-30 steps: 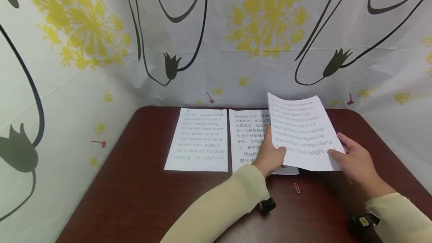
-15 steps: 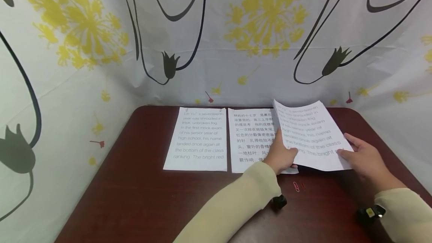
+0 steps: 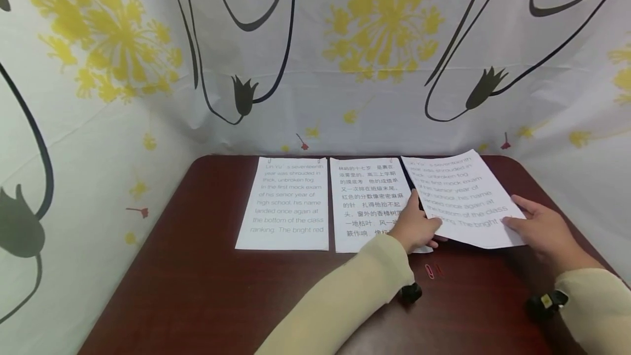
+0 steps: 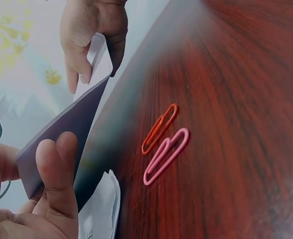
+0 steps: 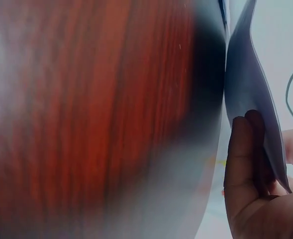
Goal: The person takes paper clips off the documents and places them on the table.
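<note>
Both hands hold a few sheets of paper (image 3: 465,201) printed with English text, tilted with the near edge raised above the table. My left hand (image 3: 415,228) pinches the lower left corner, thumb on top and fingers beneath. At the lower right corner my right hand (image 3: 544,232) pinches the sheets the same way; its fingers (image 5: 241,154) lie under them in the right wrist view. Left of them lies a page of Chinese text (image 3: 367,196), partly covered by my left hand and sleeve. Near my left hand, a pink paper clip (image 4: 167,157) and an orange-red paper clip (image 4: 159,128) lie on the table.
Another page of English text (image 3: 286,207) lies flat further left, with clips at its top edge. The dark red-brown wooden table (image 3: 197,300) ends at a white flower-patterned cloth (image 3: 305,97) behind and at the sides.
Both hands have moved right and slightly lower with the sheets, which now lean flatter. More of the page of Chinese text is uncovered. The two loose clips have stayed put.
</note>
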